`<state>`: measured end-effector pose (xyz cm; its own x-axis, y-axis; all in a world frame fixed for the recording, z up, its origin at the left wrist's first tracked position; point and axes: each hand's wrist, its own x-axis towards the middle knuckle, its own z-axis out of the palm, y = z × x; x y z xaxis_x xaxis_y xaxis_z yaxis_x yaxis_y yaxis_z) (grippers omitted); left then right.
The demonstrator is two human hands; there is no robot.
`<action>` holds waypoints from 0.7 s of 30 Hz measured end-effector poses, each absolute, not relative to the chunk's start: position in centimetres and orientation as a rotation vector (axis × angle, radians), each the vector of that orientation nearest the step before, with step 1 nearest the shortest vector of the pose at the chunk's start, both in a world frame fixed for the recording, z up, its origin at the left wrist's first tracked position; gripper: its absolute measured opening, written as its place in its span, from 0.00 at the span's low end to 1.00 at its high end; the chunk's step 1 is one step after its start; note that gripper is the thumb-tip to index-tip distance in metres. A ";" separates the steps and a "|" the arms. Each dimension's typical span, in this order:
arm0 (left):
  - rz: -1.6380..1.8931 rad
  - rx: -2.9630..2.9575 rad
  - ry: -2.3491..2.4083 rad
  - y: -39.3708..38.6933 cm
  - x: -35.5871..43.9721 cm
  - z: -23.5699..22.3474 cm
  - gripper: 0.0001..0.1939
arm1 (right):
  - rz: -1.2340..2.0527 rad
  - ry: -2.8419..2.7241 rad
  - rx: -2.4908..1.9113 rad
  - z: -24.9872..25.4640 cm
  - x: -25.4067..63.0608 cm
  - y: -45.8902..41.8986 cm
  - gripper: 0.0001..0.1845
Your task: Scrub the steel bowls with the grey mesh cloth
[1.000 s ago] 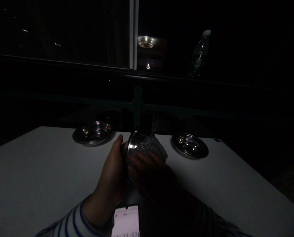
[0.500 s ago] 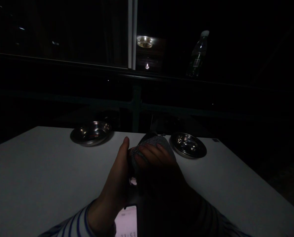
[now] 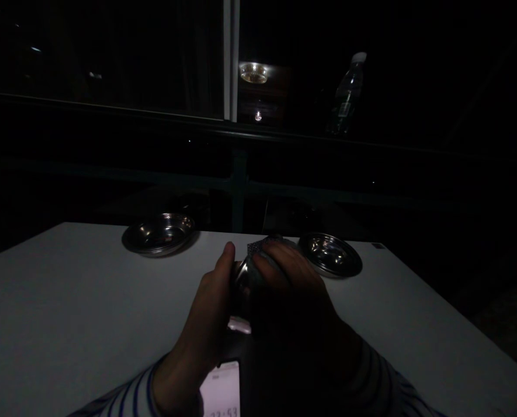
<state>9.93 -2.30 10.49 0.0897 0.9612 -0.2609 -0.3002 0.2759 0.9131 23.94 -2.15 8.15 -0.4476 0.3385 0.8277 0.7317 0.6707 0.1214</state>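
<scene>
Over the near middle of the table, my left hand grips a shiny metal dish, thumb pointing up along its edge. My right hand is closed on a grey textured cloth and presses it against the dish. Most of the dish is hidden behind my hands, and its full shape is too dark to make out. Beneath my wrists lies a phone with a lit pale screen showing a clock.
Two shiny metal bowls stand on the white table near its far edge: a left bowl and a right bowl. Beyond the table, a clear bottle with a white cap stands by a dark window with a pale frame.
My right hand has shifted slightly right and down with the cloth, which is more bunched under the fingers. More of the dish's shiny edge shows. My left thumb has moved a little right.
</scene>
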 end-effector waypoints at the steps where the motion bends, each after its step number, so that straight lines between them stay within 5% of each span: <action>1: 1.100 0.800 1.072 -2.3 9.9 10.5 0.26 | -0.584 -2.054 -0.848 8.2 24.1 -2.1 0.20; 21: 1.306 0.641 0.901 -2.6 9.3 12.1 0.12 | 0.079 -1.836 -1.064 8.2 27.5 0.1 0.21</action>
<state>9.26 -2.60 12.07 0.0198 0.9805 -0.1957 -0.5308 0.1762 0.8290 27.50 0.14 8.24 -0.1423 0.6926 0.7072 0.6291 0.6149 -0.4756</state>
